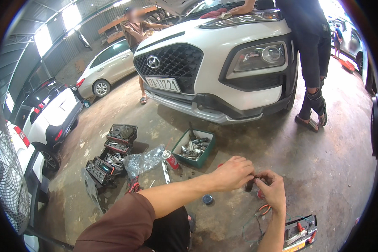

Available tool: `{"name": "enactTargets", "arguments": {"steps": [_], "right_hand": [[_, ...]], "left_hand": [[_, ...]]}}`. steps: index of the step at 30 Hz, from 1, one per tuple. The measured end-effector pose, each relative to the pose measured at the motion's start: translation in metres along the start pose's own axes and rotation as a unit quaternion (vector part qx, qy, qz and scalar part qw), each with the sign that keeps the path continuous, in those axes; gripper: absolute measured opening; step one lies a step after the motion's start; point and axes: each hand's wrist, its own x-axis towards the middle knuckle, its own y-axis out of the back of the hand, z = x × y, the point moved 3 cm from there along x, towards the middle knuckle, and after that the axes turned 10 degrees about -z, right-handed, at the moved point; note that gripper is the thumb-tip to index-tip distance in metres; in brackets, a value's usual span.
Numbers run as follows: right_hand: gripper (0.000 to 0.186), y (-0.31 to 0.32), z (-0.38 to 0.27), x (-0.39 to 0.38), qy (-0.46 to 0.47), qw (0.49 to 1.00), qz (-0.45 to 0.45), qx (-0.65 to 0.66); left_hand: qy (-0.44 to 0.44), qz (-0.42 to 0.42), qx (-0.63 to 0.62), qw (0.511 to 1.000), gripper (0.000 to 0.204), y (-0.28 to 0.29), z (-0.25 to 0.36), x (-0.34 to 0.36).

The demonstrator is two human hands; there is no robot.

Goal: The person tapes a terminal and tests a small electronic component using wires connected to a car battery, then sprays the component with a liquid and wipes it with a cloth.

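My left hand (236,172) reaches in from the left with its fingers bent down and pinched. It meets my right hand (273,190), whose thumb and fingers are also closed together. Between them is a small dark piece (249,185), partly covered by the fingers; its kind is too small to make out. A small red round thing (261,194) shows beside my right hand. Below that hand, pliers with orange handles (264,209) lie on the floor near a thin greenish wire (245,229). A blue round lid or tin (207,199) sits under my left forearm.
A car battery (299,239) with red clamps stands at lower right. Ahead are a green box of metal parts (210,148), a red spray can (170,160), a plastic bag (143,162) and an open toolbox (107,171). A white car (239,98) stands beyond, with two people beside it.
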Motion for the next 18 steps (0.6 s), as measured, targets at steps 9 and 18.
{"name": "enactTargets", "arguments": {"steps": [9,18], "right_hand": [[0.012,0.003,-0.020,-0.003,0.073,0.989,0.011,-0.132],[0.012,0.004,-0.035,-0.006,0.131,0.966,-0.011,-0.222]], "left_hand": [[0.009,-0.004,-0.117,0.993,0.018,0.009,0.006,0.005],[0.004,-0.024,-0.138,0.990,0.019,0.003,0.002,0.009]]}}
